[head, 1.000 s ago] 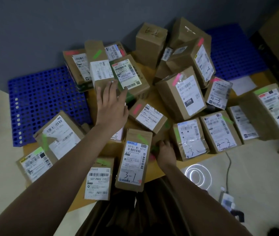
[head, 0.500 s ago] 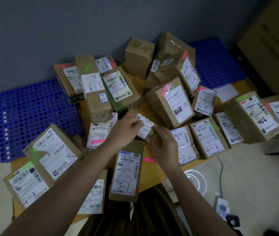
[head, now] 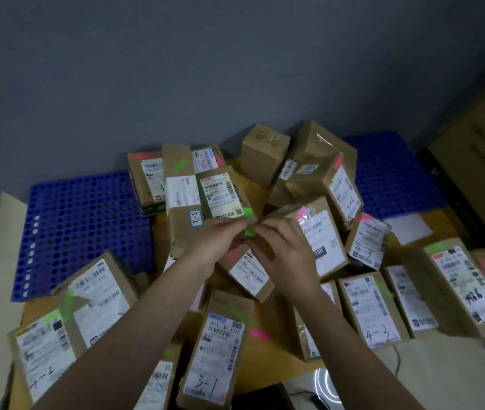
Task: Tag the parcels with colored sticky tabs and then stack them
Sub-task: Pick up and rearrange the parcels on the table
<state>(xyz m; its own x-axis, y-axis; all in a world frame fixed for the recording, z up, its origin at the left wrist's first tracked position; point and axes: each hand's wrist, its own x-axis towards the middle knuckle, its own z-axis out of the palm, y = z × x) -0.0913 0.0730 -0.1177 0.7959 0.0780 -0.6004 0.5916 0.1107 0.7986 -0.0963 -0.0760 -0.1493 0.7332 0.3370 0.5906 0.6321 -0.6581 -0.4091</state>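
Both my hands meet over the middle of the pile, fingers curled around a green sticky tab [head: 249,231]: my left hand [head: 220,239] and right hand [head: 282,250] each pinch at it, though who holds which end I cannot tell. Just beyond the tab lies the green-edged parcel [head: 223,196], its long axis running away from me, near corner touching the tab. Left hand sits nearer that parcel.

Dim, bluish light; parcels right of the hands [head: 253,241] look motion-blurred, edges bowed, probably wide-angle distortion.
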